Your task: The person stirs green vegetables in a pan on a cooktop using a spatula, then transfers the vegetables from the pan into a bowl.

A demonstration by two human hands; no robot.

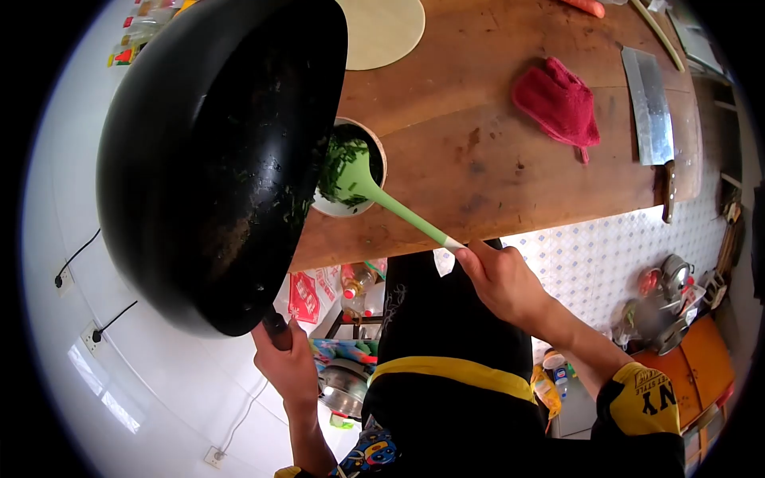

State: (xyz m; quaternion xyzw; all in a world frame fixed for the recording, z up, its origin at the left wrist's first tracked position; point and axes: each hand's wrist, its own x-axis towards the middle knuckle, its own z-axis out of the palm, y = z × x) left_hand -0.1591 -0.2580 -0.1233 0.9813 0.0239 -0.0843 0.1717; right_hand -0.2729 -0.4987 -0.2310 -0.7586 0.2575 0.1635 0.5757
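Observation:
My left hand (288,365) is wrapped round the handle of a large black wok (215,159). The wok is tilted on its side, its rim over a white bowl (348,210) at the table's front edge. Chopped dark green leaves (333,163) lie in the bowl, and bits of green cling to the wok's inside. In my right hand (510,287) is the handle of a light green spatula (406,213). Its head (355,183) rests over the greens in the bowl. The wok hides part of the bowl's left side.
On the wooden table (446,151) lie a red cloth (558,102), a cleaver (649,107) with its handle past the edge, and a round pale board or sheet (382,32). A carrot (588,6) is at the far edge. Pots (676,275) stand at lower right.

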